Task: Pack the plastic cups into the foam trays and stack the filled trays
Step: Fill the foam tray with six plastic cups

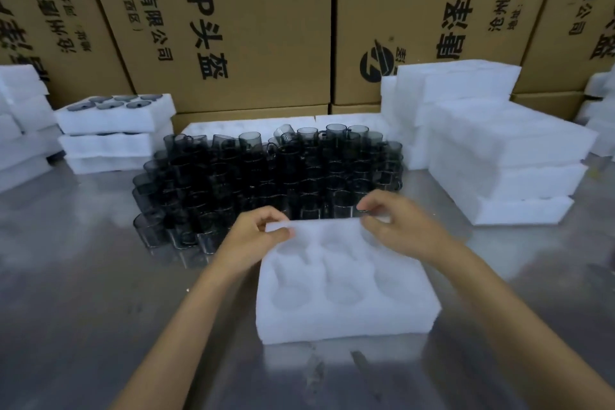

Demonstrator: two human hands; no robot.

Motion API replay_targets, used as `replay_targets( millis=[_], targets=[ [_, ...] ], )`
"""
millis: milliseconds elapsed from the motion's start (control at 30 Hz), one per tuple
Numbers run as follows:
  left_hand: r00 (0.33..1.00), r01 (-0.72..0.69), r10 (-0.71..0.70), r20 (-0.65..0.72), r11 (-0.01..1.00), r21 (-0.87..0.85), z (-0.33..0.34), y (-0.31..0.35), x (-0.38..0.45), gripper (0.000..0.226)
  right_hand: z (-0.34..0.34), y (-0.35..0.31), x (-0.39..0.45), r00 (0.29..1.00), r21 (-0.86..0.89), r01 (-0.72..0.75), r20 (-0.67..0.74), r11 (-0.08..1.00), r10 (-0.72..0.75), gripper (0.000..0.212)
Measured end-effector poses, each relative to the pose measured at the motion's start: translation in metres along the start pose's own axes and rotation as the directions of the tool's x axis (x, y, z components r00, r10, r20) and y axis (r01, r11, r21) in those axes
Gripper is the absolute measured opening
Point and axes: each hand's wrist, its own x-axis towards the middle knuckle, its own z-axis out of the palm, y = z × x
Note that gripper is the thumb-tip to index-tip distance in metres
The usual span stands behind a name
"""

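A white foam tray point(342, 280) lay on a metal table point(83, 276), close in front of the person, with six round pockets visible, all empty. Both hands held its far edge. The left hand point(256, 236) pinched the far left corner, thumb and fingers closed on the foam. The right hand point(396, 223) pinched the far right corner the same way, fingers curled over the rim. The far edge seemed slightly raised, though this was hard to judge.

Just beyond the tray stood a dense cluster of dark, see-through plastic cups point(266, 176), piled in several layers. To the left, further back, sat a stack of filled trays point(116, 133), cup rims showing in the top one. To the right rose a taller stack of empty foam trays point(499, 150). Printed cardboard boxes point(233, 27) formed a wall behind everything.

The step in hand appeared to be positioning an empty tray for filling. The next move would likely call for letting go of the foam, reaching to the nearest cups, and seating one in each pocket.
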Motion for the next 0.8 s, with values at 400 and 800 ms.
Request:
replay_targets(
  millis=[400, 800],
  targets=[
    [0.749, -0.101, 0.518, -0.413, 0.705, 0.702, -0.038, -0.010, 0.032, 0.028, 0.032, 0.008, 0.010, 0.995, -0.097, -0.101, -0.019, 0.990, 0.100, 0.015],
    [0.822, -0.014, 0.352, -0.448, 0.799, 0.601, -0.051, -0.014, 0.042, 0.014, 0.033, 0.003, 0.006, 0.993, -0.181, -0.116, -0.023, 0.977, 0.114, 0.019]
  ],
)
